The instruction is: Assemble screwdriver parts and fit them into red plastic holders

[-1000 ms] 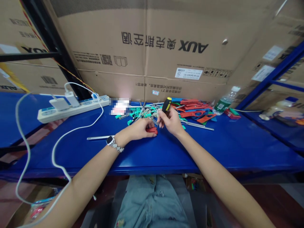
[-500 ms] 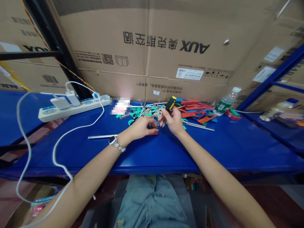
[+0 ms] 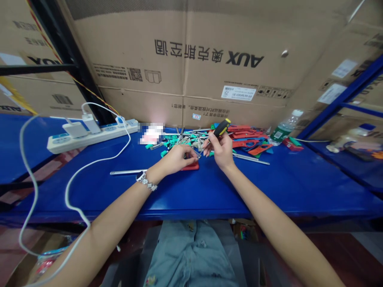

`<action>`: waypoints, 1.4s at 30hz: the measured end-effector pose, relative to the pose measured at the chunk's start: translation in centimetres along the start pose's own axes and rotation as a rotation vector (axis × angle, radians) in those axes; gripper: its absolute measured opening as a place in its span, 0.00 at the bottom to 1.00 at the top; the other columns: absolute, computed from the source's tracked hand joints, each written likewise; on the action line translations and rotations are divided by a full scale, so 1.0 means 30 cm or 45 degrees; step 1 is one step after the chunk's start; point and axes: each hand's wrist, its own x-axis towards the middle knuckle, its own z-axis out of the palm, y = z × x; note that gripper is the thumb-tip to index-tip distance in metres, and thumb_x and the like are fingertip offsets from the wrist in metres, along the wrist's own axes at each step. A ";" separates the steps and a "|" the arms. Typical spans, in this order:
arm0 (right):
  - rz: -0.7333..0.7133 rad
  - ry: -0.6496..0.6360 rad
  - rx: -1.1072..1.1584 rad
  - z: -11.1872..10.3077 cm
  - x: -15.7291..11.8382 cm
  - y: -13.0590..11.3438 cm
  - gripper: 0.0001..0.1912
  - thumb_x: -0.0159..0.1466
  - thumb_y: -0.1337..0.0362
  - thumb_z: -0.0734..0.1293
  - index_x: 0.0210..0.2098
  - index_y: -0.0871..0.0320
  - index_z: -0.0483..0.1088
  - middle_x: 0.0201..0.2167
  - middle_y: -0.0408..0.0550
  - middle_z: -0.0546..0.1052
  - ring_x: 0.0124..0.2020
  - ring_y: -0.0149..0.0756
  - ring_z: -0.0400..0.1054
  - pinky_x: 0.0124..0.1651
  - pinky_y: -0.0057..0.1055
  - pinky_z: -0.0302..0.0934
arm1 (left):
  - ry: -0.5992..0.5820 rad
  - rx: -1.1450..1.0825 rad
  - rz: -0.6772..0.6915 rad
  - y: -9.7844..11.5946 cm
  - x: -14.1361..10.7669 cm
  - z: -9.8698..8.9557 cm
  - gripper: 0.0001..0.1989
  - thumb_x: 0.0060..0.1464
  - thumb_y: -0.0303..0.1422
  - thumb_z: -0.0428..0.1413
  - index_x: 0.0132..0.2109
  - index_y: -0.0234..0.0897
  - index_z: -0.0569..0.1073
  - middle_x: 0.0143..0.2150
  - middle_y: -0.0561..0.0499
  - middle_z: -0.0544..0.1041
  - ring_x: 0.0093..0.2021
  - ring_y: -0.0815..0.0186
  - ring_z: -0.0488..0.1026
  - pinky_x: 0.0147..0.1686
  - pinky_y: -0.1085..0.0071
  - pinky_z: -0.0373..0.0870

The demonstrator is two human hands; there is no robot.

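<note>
My right hand (image 3: 222,150) is closed round a screwdriver (image 3: 222,127) with a black and yellow handle, which leans up to the right. Close on its left, my left hand (image 3: 179,158) has its fingers bent together at a red piece (image 3: 190,166) lying low on the blue table (image 3: 191,195). Whether those fingers grip the red piece or something small is hidden. A small metal part (image 3: 199,156) shows between the two hands. Behind them lies a pile of metal pieces with green ends (image 3: 173,140), and right of it are several red parts (image 3: 247,142).
A white power strip (image 3: 98,135) with plugs and a looping white cable (image 3: 89,162) is on the left. One metal rod (image 3: 122,172) lies by my left wrist, another (image 3: 251,159) to the right. A plastic bottle (image 3: 281,130) stands back right, before a large carton (image 3: 125,40).
My right hand has shifted slightly right, and the screwdriver handle now leans further to the right. More of the red piece shows under my left hand.
</note>
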 end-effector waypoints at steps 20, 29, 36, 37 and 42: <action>-0.088 -0.111 -0.084 0.017 -0.028 0.015 0.21 0.66 0.42 0.69 0.42 0.49 0.60 0.22 0.37 0.73 0.15 0.31 0.64 0.18 0.31 0.58 | -0.149 0.172 -0.033 -0.001 -0.017 -0.029 0.22 0.47 0.47 0.69 0.44 0.36 0.78 0.35 0.50 0.77 0.33 0.63 0.71 0.34 0.67 0.67; -0.066 -0.149 -0.143 0.013 -0.025 0.036 0.23 0.65 0.41 0.69 0.44 0.50 0.61 0.23 0.38 0.74 0.15 0.33 0.65 0.18 0.33 0.60 | -0.259 0.321 -0.046 -0.007 -0.014 -0.030 0.15 0.53 0.44 0.66 0.38 0.36 0.81 0.36 0.47 0.79 0.33 0.63 0.72 0.34 0.67 0.66; -0.054 -0.192 -0.218 0.014 -0.028 0.047 0.21 0.67 0.41 0.67 0.42 0.50 0.61 0.23 0.40 0.74 0.16 0.34 0.66 0.20 0.35 0.63 | -0.240 0.307 -0.044 -0.010 -0.016 -0.027 0.13 0.52 0.42 0.66 0.36 0.36 0.80 0.35 0.47 0.79 0.32 0.63 0.72 0.33 0.67 0.65; -0.051 -0.201 -0.231 0.015 -0.028 0.047 0.21 0.67 0.40 0.67 0.42 0.50 0.61 0.23 0.41 0.74 0.17 0.34 0.66 0.21 0.35 0.63 | -0.237 0.306 -0.041 -0.010 -0.016 -0.027 0.13 0.52 0.42 0.66 0.35 0.36 0.80 0.34 0.48 0.79 0.32 0.63 0.72 0.33 0.67 0.65; -0.056 -0.224 -0.244 0.019 -0.029 0.047 0.21 0.66 0.41 0.68 0.41 0.50 0.62 0.24 0.41 0.74 0.18 0.34 0.67 0.22 0.36 0.64 | -0.228 0.291 -0.023 -0.010 -0.015 -0.025 0.13 0.51 0.42 0.66 0.35 0.36 0.80 0.34 0.48 0.79 0.31 0.64 0.73 0.32 0.67 0.66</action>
